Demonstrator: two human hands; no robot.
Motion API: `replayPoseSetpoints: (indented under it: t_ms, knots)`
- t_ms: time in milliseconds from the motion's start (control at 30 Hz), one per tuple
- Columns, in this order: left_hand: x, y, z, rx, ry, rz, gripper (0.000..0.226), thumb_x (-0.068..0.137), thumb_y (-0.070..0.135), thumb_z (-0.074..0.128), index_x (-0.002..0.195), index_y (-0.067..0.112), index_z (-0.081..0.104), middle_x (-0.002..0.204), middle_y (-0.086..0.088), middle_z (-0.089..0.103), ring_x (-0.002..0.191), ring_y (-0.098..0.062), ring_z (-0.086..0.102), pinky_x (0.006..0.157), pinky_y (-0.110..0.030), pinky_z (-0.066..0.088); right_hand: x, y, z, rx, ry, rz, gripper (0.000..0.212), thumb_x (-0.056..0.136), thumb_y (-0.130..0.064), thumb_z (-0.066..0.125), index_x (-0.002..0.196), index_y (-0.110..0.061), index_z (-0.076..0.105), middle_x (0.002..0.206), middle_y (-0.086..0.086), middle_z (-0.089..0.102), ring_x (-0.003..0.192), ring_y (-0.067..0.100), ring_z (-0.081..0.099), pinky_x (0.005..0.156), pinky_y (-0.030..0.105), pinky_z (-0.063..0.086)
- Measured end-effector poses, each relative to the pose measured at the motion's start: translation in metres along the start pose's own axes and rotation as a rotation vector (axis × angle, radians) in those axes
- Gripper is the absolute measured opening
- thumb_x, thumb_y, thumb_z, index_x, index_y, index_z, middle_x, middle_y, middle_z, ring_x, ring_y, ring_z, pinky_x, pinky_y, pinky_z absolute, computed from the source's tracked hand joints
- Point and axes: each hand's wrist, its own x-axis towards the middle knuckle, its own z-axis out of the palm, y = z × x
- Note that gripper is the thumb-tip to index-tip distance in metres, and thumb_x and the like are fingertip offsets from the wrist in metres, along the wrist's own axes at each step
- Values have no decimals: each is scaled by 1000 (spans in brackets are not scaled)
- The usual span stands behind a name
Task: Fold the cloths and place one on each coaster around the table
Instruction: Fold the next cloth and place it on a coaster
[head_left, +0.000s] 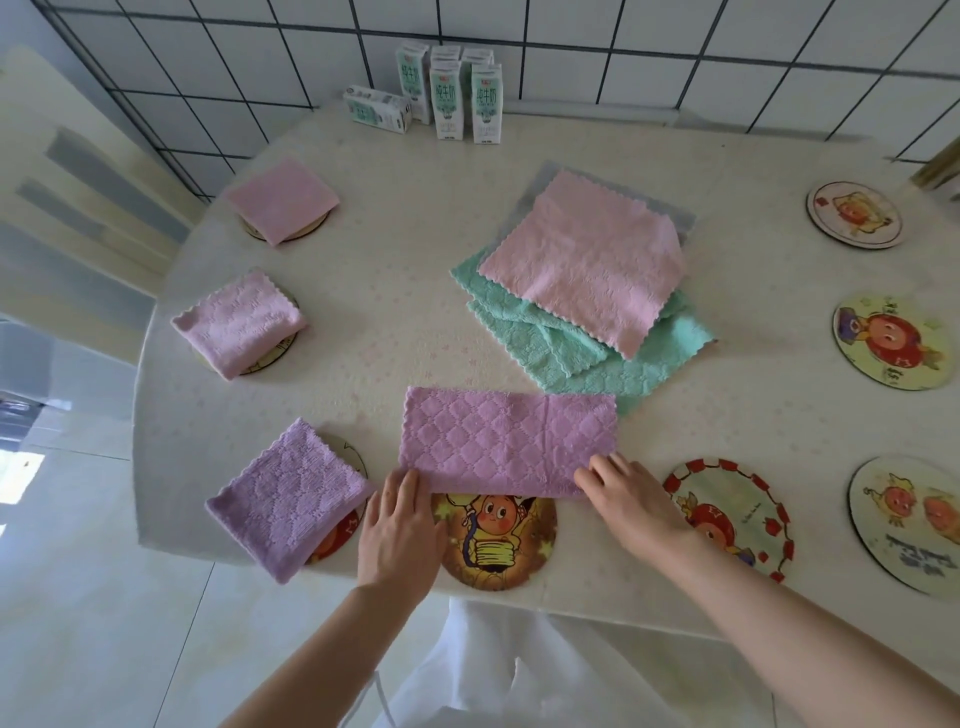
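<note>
While their fingers lie straight and relaxed, the left hand (397, 530) presses the lower-left corner and the right hand (631, 501) the lower-right corner of the half-folded purple cloth (509, 441) at lower centre. The cloth's near edge overlaps a cartoon coaster (496, 543). Folded cloths (288, 499) cover the coasters along the left. A pink-and-green pile (587, 260) lies at centre right.

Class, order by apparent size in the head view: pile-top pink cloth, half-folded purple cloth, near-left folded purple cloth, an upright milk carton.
1. pile-top pink cloth and half-folded purple cloth, alike
2. near-left folded purple cloth
3. upright milk carton, farthest away
</note>
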Motion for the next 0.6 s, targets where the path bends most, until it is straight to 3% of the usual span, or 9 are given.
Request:
replayPoseSetpoints:
  t_ms: [133, 267, 467, 600]
  knots:
    - [6, 10, -9, -5, 61, -40, 50, 83, 41, 60, 120, 9, 58, 125, -8, 58, 128, -32, 46, 105, -46, 39, 0, 4, -7, 107, 93, 19, 38, 52, 12, 70, 79, -13, 58, 77, 0, 51, 70, 22, 51, 55, 31, 43]
    - [9, 41, -11, -87, 66, 154, 61, 80, 38, 67, 132, 11, 51, 137, -8, 52, 131, -28, 45, 109, -44, 37, -9, 2, -27, 304, 215, 75, 21, 69, 4, 64, 82, -13, 62, 83, -2, 53, 77, 17, 51, 66, 29, 46]
    - [20, 92, -13, -226, 134, 356, 56, 80, 33, 59, 131, 10, 54, 132, -7, 59, 122, -26, 55, 101, -39, 46, -38, -21, -54, 505, 257, 82, 15, 72, -3, 58, 83, -14, 62, 83, -4, 55, 75, 10, 51, 63, 16, 41]
    - [15, 102, -10, -300, 156, 510, 36, 75, 28, 52, 102, 18, 73, 106, 2, 72, 98, -18, 68, 85, -28, 54, -56, -29, -56, 639, 164, 80, 15, 84, -22, 47, 88, -18, 61, 86, -9, 56, 81, 7, 52, 67, 25, 48]
